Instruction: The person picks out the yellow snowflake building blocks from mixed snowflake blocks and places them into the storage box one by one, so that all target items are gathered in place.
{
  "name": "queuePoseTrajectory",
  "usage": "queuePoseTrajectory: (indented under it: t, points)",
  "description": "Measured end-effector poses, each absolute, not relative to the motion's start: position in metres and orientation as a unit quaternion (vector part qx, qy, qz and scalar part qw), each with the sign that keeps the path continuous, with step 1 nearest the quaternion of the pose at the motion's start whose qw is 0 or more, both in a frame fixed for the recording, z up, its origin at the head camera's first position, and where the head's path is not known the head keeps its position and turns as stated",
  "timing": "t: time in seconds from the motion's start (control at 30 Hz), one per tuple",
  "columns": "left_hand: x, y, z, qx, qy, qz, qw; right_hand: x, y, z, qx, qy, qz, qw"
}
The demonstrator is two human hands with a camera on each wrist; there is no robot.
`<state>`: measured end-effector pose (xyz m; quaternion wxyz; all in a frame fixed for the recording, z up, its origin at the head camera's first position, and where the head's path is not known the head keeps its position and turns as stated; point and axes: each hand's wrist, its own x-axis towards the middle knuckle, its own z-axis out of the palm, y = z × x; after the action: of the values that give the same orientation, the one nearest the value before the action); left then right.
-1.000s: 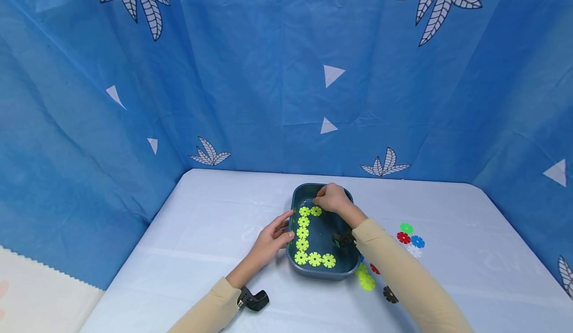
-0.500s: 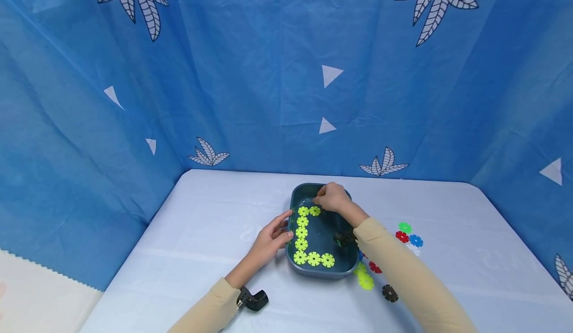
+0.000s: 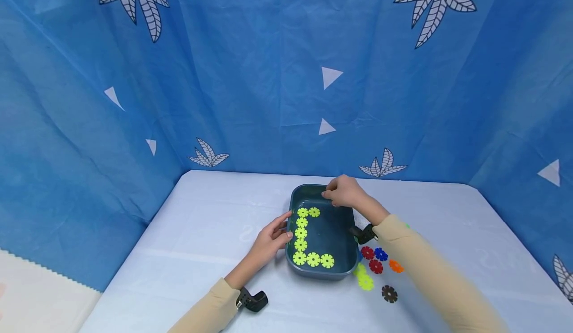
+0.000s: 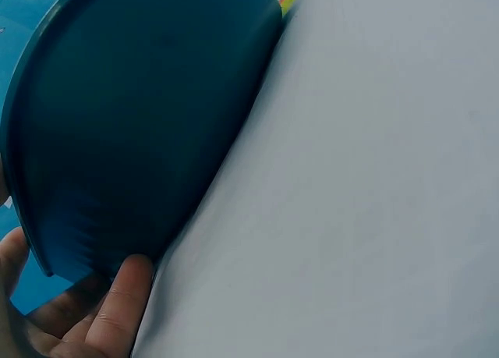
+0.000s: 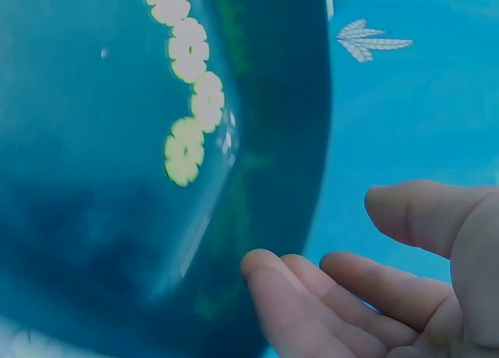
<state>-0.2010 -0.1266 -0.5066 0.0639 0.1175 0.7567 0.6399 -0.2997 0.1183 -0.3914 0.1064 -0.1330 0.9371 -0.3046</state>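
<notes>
A dark teal plastic bin stands on the table. On its floor lie several yellow-green flower-shaped plastic discs in a C-shaped line along the left side, with short arms at the far and near ends. My left hand rests against the bin's outer left wall, fingers spread; in the left wrist view its fingertips touch the wall. Above the far right corner of the bin is my right hand. The right wrist view shows its thumb apart from the fingers, with nothing between them.
Right of the bin, loose discs lie on the white table: yellow-green, red, blue, orange and dark brown. A blue patterned curtain hangs behind the table.
My right hand has lifted away from the disc at the far end of the line and moved right, toward the bin's far right corner. The left hand has stayed at the bin's left wall.
</notes>
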Motion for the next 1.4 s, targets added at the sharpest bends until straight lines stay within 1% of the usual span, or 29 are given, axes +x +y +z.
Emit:
queuePoseTrajectory:
  t: [0.17, 0.33, 0.53, 0.73, 1.0, 1.27, 1.4]
  points:
    - [-0.201, -0.127, -0.505, 0.113, 0.756, 0.642, 0.062, -0.294, 0.142, -0.379, -0.133, 0.939, -0.300, 0.098]
    - [-0.201, -0.126, -0.506, 0.112, 0.755, 0.643, 0.064, -0.283, 0.169, -0.378, -0.118, 0.944, -0.293, 0.096]
    - [-0.201, -0.125, -0.506, 0.115, 0.758, 0.639, 0.065, -0.256, 0.203, -0.387, -0.108, 0.945, -0.291, 0.102]
    - [-0.202, -0.126, -0.507, 0.109, 0.758, 0.640, 0.061, -0.229, 0.224, -0.399, -0.094, 0.943, -0.297, 0.114]
    - [-0.202, -0.126, -0.508, 0.115, 0.761, 0.636, 0.061, -0.200, 0.232, -0.420, -0.088, 0.935, -0.324, 0.116]
    - [-0.201, -0.125, -0.506, 0.105, 0.757, 0.641, 0.063, -0.180, 0.230, -0.442, -0.060, 0.920, -0.361, 0.141]
    - [-0.200, -0.125, -0.506, 0.106, 0.757, 0.642, 0.064, -0.172, 0.228, -0.451, -0.050, 0.915, -0.373, 0.146]
